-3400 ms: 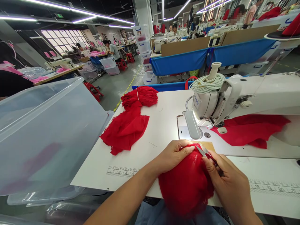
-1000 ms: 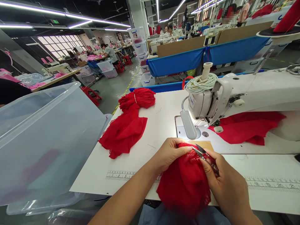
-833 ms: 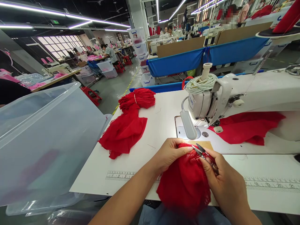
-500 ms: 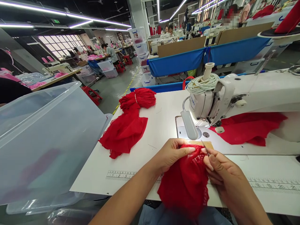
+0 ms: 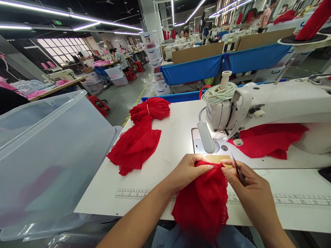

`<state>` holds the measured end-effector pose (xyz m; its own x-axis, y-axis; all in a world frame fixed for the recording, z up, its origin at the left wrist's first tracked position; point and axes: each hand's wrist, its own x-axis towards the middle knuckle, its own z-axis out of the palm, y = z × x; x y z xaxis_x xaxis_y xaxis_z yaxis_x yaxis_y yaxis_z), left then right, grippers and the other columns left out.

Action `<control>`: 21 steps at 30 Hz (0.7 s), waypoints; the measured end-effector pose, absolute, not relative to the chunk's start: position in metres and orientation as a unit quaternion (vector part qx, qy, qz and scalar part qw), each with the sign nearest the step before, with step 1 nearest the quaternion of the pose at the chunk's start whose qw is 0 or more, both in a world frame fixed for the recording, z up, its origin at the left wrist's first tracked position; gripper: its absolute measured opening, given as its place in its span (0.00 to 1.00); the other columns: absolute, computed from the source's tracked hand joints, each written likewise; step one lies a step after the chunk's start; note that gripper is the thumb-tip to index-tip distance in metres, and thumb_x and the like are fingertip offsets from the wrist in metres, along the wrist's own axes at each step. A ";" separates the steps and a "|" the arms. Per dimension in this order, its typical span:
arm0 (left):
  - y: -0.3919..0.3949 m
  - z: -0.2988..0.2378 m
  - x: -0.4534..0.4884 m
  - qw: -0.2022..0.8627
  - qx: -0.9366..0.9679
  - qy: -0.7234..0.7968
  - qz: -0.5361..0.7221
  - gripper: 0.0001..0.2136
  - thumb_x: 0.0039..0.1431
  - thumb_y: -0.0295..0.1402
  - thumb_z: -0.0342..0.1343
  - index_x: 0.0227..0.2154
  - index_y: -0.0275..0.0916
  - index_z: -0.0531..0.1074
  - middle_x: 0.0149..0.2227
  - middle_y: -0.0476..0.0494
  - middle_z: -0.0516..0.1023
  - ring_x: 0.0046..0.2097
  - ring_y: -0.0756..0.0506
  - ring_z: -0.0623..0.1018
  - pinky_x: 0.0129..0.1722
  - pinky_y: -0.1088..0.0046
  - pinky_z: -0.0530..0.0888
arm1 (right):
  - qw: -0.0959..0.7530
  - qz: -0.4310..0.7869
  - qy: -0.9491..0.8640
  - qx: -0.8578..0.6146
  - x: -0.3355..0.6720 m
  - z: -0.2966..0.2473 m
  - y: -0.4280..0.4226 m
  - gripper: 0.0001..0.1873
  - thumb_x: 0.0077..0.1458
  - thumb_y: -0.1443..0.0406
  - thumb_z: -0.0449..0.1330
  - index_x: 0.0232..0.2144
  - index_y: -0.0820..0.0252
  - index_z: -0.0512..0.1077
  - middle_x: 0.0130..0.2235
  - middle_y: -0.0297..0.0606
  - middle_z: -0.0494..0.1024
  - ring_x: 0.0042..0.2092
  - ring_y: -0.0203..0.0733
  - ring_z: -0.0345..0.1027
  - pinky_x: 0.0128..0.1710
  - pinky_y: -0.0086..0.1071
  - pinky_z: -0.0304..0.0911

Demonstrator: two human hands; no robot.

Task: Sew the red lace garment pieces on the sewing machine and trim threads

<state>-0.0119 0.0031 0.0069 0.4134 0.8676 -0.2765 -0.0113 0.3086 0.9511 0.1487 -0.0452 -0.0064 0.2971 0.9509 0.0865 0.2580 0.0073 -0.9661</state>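
Observation:
A red lace-edged garment piece (image 5: pixel 200 203) hangs over the table's front edge and down to my lap. My left hand (image 5: pixel 192 170) pinches its top edge between thumb and fingers. At the top right corner, the thumb and index finger of my right hand (image 5: pixel 247 179) pinch the same edge. Tucked in that right hand is a pair of thread snips (image 5: pixel 239 170), dark and slim, its pointed tip facing up and away from the cloth. Just beyond my hands stands a white sewing machine (image 5: pixel 224 117), with another red fabric piece (image 5: pixel 269 137) lying under its arm.
Left on the white table (image 5: pixel 98 196) lies a tied red fabric bundle (image 5: pixel 150 108), with a loose red piece (image 5: pixel 137 148) spread below it. A ruler scale (image 5: pixel 131 194) runs along the front. A large translucent bin (image 5: pixel 59 155) stands at the left. Other people sit at machines farther back.
My right hand has turned the snips away from the cloth, tip now upward, and pinches the cloth's corner with finger and thumb. The top edge looks straighter between my hands.

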 end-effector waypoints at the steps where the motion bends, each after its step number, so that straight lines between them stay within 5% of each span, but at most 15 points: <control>1: 0.003 0.007 -0.012 0.685 0.488 0.435 0.323 0.15 0.48 0.43 0.65 0.24 0.34 0.74 0.25 0.50 0.71 0.28 0.53 0.67 0.26 0.78 0.60 | 0.507 0.312 -0.516 -0.616 0.147 -0.007 -0.044 0.11 0.52 0.55 0.61 0.35 0.54 0.75 0.23 0.28 0.68 0.25 0.35 0.62 0.26 0.26 0.61; 9: 0.002 0.009 -0.013 0.669 0.530 0.419 0.310 0.14 0.50 0.42 0.63 0.23 0.35 0.72 0.23 0.52 0.67 0.27 0.53 0.64 0.26 0.78 0.60 | 0.497 0.152 -0.659 -0.543 0.147 -0.012 -0.031 0.10 0.56 0.64 0.56 0.23 0.55 0.68 0.22 0.29 0.65 0.23 0.33 0.58 0.23 0.26 0.55; 17: 0.001 0.013 -0.015 0.656 0.556 0.428 0.279 0.12 0.53 0.37 0.58 0.22 0.34 0.69 0.22 0.53 0.62 0.25 0.54 0.61 0.24 0.78 0.56 | 0.463 0.257 -0.643 -0.553 0.147 -0.009 -0.035 0.14 0.63 0.56 0.49 0.27 0.54 0.63 0.19 0.27 0.67 0.20 0.34 0.60 0.22 0.28 0.56; 21: -0.001 0.015 -0.017 0.686 0.510 0.451 0.256 0.14 0.51 0.41 0.60 0.22 0.35 0.66 0.23 0.53 0.64 0.25 0.54 0.63 0.24 0.78 0.57 | 0.580 0.173 -0.524 -0.599 0.165 -0.008 -0.034 0.14 0.60 0.59 0.53 0.23 0.56 0.63 0.23 0.30 0.69 0.26 0.37 0.65 0.29 0.33 0.62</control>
